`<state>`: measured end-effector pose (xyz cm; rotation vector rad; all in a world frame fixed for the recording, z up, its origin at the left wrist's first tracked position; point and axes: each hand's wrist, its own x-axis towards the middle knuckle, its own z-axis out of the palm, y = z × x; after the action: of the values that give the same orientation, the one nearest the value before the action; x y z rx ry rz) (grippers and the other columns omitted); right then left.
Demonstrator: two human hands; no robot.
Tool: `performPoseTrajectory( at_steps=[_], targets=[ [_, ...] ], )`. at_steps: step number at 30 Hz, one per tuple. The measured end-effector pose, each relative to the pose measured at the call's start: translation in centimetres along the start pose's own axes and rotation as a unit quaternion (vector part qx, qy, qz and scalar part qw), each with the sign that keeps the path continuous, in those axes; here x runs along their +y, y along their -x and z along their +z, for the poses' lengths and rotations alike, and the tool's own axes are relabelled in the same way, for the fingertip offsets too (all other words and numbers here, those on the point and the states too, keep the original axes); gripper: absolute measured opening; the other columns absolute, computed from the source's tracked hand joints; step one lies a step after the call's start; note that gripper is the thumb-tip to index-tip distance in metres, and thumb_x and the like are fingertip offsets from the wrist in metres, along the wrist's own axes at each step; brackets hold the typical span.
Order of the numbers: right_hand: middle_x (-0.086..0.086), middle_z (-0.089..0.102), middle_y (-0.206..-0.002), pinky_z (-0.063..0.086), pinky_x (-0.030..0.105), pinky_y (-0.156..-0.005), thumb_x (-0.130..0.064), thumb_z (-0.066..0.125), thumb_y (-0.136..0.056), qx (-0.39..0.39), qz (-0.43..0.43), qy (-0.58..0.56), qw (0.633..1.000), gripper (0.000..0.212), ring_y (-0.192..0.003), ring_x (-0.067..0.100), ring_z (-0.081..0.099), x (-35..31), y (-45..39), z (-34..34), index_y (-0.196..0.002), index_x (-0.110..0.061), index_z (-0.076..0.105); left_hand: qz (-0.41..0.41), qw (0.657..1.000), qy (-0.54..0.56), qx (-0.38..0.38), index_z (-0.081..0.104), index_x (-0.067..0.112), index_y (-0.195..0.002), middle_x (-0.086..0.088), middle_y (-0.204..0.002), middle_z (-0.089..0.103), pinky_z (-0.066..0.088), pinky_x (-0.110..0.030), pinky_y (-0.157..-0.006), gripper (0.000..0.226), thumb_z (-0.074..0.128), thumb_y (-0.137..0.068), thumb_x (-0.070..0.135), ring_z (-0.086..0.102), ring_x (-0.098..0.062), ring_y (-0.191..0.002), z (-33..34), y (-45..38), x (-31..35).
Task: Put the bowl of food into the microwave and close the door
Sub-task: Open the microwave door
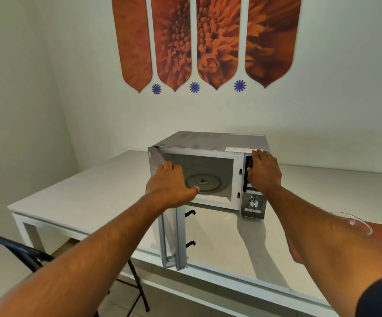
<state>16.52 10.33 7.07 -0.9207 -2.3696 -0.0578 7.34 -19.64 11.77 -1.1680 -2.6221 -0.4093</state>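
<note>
Head view: microwave (210,143) label unreadable

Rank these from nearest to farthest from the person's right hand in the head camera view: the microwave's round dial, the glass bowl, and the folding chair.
From the right hand:
1. Round dial, just below the hand on the control panel.
2. Glass bowl, on the table's right side, behind the forearm.
3. Folding chair, far left, beside the table.

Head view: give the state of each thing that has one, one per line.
Microwave door: swung open.
Microwave cavity: empty; turntable bare.
Glass bowl: on the table, outside the microwave.
Left hand: on the open door.
Right hand: flat against the control panel.
</note>
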Motion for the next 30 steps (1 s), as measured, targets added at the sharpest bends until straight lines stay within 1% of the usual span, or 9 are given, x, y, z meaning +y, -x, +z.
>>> performPoseTrajectory(
  at_steps=[2,4,9,13,15,17,23,26,30],
  targets=[
    [0.016,0.037,-0.161,0.023,0.052,-0.125,-0.028,0.063,-0.095,-0.002,-0.005,0.0,1.0,0.071,-0.153,0.034,0.028,0.0,0.2,0.0,-0.154,-0.007,0.031,-0.035,0.998,-0.04,-0.039,0.053,0.013,-0.13,-0.014,-0.149,0.041,0.049,-0.045,-0.098,0.075,0.057,-0.082,0.071,0.042,-0.032,-0.135,-1.0,-0.2,0.1],
    [0.016,0.035,-0.162,0.022,0.052,-0.126,-0.027,0.063,-0.095,-0.004,-0.011,-0.002,1.0,0.072,-0.153,0.034,0.026,0.2,0.4,-0.1,-0.155,-0.008,0.03,-0.068,0.992,-0.087,-0.066,0.055,0.011,-0.133,-0.016,-0.158,0.032,0.045,-0.047,-0.104,0.079,0.055,-0.083,0.071,0.031,-0.035,-0.145,-1.3,-0.3,0.4],
    [0.015,0.032,-0.164,0.021,0.052,-0.126,-0.027,0.062,-0.095,-0.009,-0.032,0.001,0.999,0.073,-0.155,0.034,0.023,0.9,0.6,-0.3,-0.156,-0.008,0.027,-0.139,0.957,-0.242,-0.077,0.053,0.005,-0.138,-0.021,-0.146,0.044,0.041,-0.046,-0.109,0.082,0.05,-0.088,0.069,0.034,-0.038,-0.134,0.5,-0.7,0.3],
    [0.016,0.033,-0.163,0.022,0.052,-0.126,-0.027,0.062,-0.095,-0.002,-0.042,-0.001,0.999,0.073,-0.154,0.034,0.024,1.1,0.5,-0.1,-0.156,-0.007,0.027,-0.197,0.929,-0.306,-0.074,0.045,-0.003,-0.142,-0.035,-0.147,0.037,0.034,-0.063,-0.112,0.081,0.051,-0.091,0.06,0.033,-0.052,-0.134,2.0,-1.2,-0.3],
    [0.017,0.034,-0.163,0.022,0.052,-0.126,-0.027,0.062,-0.094,0.002,-0.046,-0.002,0.999,0.073,-0.154,0.034,0.025,1.3,0.4,0.1,-0.156,-0.007,0.028,-0.227,0.918,-0.315,-0.078,0.039,-0.006,-0.146,-0.041,-0.15,0.031,0.029,-0.069,-0.113,0.086,0.05,-0.091,0.059,0.028,-0.059,-0.137,2.7,-1.5,-1.0],
    [0.018,0.035,-0.162,0.023,0.053,-0.125,-0.026,0.063,-0.093,0.006,-0.05,-0.001,0.999,0.073,-0.153,0.036,0.026,1.4,0.4,0.4,-0.155,-0.006,0.03,-0.254,0.91,-0.319,-0.076,0.028,-0.009,-0.15,-0.044,-0.154,0.021,0.022,-0.069,-0.117,0.095,0.053,-0.091,0.06,0.02,-0.063,-0.142,3.4,-1.8,-2.2],
    [0.022,0.043,-0.157,0.029,0.057,-0.121,-0.027,0.067,-0.09,0.036,-0.06,0.001,0.998,0.073,-0.148,0.04,0.035,2.0,0.4,1.5,-0.152,-0.003,0.037,-0.316,0.902,-0.294,-0.028,0.001,-0.016,-0.151,-0.043,-0.16,0.004,0.012,-0.063,-0.123,0.12,0.047,-0.085,0.073,0.008,-0.06,-0.148,4.3,-2.1,-6.8],
    [0.023,0.045,-0.155,0.03,0.058,-0.121,-0.029,0.065,-0.09,0.051,-0.058,0.0,0.997,0.072,-0.146,0.041,0.038,2.1,0.1,2.2,-0.151,-0.003,0.038,-0.319,0.907,-0.276,-0.002,-0.005,-0.015,-0.151,-0.037,-0.162,0.002,0.012,-0.058,-0.125,0.126,0.048,-0.082,0.076,0.006,-0.055,-0.151,4.0,-1.8,-9.1],
    [0.024,0.045,-0.154,0.028,0.059,-0.121,-0.028,0.063,-0.092,0.07,-0.053,-0.003,0.996,0.07,-0.146,0.042,0.037,2.0,0.0,2.8,-0.152,-0.002,0.038,-0.309,0.912,-0.269,0.008,-0.001,-0.012,-0.153,-0.032,-0.164,0.008,0.013,-0.055,-0.126,0.13,0.045,-0.078,0.082,0.008,-0.051,-0.152,3.7,-1.9,-10.4]
  ],
)
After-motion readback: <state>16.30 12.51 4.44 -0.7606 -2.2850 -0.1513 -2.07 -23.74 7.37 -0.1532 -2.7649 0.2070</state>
